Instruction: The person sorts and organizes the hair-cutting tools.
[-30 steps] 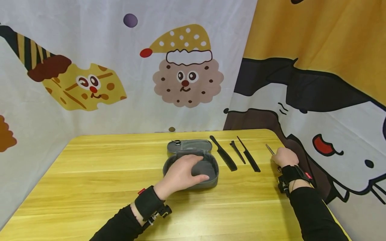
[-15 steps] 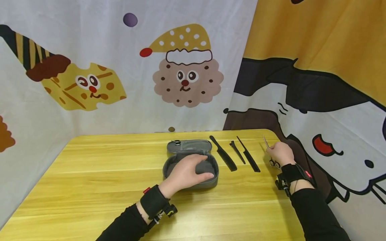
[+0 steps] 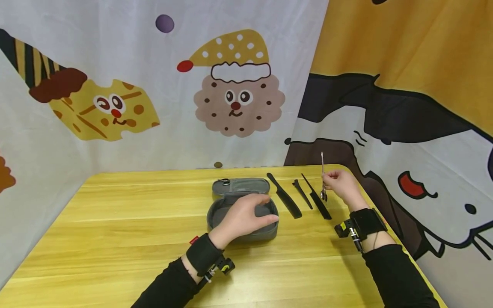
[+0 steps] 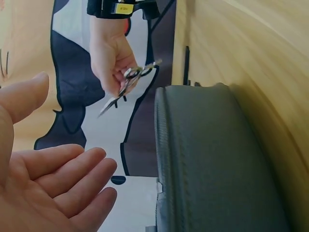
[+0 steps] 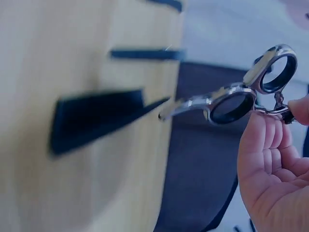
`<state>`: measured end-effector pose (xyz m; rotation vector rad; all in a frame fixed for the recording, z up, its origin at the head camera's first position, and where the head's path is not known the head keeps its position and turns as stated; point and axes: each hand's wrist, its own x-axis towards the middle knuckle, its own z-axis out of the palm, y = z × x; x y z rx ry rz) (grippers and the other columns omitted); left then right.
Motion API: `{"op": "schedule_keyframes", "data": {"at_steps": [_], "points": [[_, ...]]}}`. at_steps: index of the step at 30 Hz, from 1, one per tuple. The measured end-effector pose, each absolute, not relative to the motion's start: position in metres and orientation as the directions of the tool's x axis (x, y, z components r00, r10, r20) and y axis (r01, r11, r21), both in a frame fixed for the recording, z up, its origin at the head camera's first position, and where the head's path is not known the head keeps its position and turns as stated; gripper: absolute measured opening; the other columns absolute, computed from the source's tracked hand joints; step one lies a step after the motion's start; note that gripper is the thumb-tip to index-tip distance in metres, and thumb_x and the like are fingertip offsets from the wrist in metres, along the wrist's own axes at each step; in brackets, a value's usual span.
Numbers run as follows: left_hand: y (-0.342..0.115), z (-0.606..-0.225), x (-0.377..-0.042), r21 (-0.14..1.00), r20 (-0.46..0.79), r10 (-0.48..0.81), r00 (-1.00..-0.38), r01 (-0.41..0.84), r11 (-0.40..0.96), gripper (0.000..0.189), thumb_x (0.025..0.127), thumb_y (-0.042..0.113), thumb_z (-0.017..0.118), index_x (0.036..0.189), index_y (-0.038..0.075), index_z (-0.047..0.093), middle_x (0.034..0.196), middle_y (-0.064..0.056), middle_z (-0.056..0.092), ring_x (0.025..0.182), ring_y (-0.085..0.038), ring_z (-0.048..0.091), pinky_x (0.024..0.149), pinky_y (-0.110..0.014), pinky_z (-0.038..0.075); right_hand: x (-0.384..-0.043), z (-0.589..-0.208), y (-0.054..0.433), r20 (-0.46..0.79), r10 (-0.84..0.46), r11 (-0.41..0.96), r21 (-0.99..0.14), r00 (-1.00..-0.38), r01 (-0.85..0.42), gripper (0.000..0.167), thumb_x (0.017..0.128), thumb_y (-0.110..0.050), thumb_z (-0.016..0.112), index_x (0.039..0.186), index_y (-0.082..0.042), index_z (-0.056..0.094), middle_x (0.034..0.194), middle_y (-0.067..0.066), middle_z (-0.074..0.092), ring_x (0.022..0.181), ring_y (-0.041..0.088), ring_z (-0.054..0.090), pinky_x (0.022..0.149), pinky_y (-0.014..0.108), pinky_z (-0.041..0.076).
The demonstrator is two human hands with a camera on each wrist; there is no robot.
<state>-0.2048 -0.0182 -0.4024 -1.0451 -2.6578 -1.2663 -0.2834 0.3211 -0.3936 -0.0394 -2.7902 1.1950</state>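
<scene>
My right hand [image 3: 343, 186] pinches a pair of metal hairdressing scissors [image 3: 322, 182] above the table's right side, blades pointing up in the head view. Their finger rings [image 5: 232, 105], lined in black, show in the right wrist view. My left hand [image 3: 245, 216] hovers over the grey zippered case [image 3: 265, 233], fingers spread and relaxed, holding nothing. The left wrist view shows its fingers [image 4: 72, 179] beside the case's wall [image 4: 217, 154]. The case stands with its lid [image 3: 250, 185] folded back; part of its inside is hidden behind my left hand.
Right of the case lie a wide black comb [image 3: 286, 199], a black hair clip [image 3: 302, 193] and a black tail comb [image 3: 319, 205]. A small metal item [image 3: 224, 182] sits on the lid. Printed curtains [image 3: 154, 149] border the table's back and right.
My right hand has lifted the scissors off the table's right edge and carried them left, turning the blades upright. My left hand has shifted slightly right over the case.
</scene>
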Motion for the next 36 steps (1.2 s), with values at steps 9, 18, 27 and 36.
{"op": "schedule_keyframes", "data": {"at_steps": [9,18,27,36], "points": [[-0.014,-0.398,-0.210,0.899,0.187,0.523,-0.832,0.360,0.250,0.051,0.100,0.033,0.062,0.142,0.006,0.052,0.135,-0.012,0.058,0.122,-0.025,0.057,0.103,-0.032,0.045,-0.280,-0.374,0.279,0.251,0.085,0.220,-0.949,-0.964,-0.228,0.028,0.100,-0.010,0.059,0.108,0.016,0.055,0.084,0.002,0.062,0.074,0.007,0.064,0.073,0.019,0.057],[-0.018,-0.393,-0.221,0.979,0.132,0.476,-0.870,0.188,0.074,0.041,0.100,0.027,0.062,0.134,0.004,0.060,0.130,-0.013,0.061,0.117,-0.028,0.059,0.100,-0.036,0.048,-0.268,-0.360,0.241,0.467,0.171,-0.069,-0.873,-0.868,-0.483,0.006,0.097,0.000,0.061,0.092,0.004,0.059,0.084,0.003,0.064,0.075,0.012,0.065,0.075,0.024,0.058],[-0.019,-0.389,-0.225,0.992,0.128,0.473,-0.872,0.119,-0.048,0.039,0.101,0.020,0.060,0.132,-0.004,0.059,0.123,-0.020,0.064,0.113,-0.037,0.061,0.100,-0.045,0.049,-0.261,-0.353,0.214,0.626,0.119,-0.177,-0.750,-0.771,-0.637,0.008,0.097,-0.001,0.061,0.098,0.007,0.060,0.091,0.008,0.066,0.083,0.017,0.068,0.082,0.029,0.058],[-0.014,-0.387,-0.225,0.989,0.097,0.455,-0.885,0.032,-0.148,0.040,0.102,0.018,0.058,0.132,-0.007,0.056,0.122,-0.024,0.064,0.112,-0.034,0.064,0.095,-0.040,0.053,-0.257,-0.356,0.193,0.673,0.079,-0.192,-0.714,-0.736,-0.673,0.015,0.098,-0.003,0.061,0.101,0.012,0.058,0.094,0.016,0.064,0.087,0.021,0.068,0.086,0.032,0.057]]}}
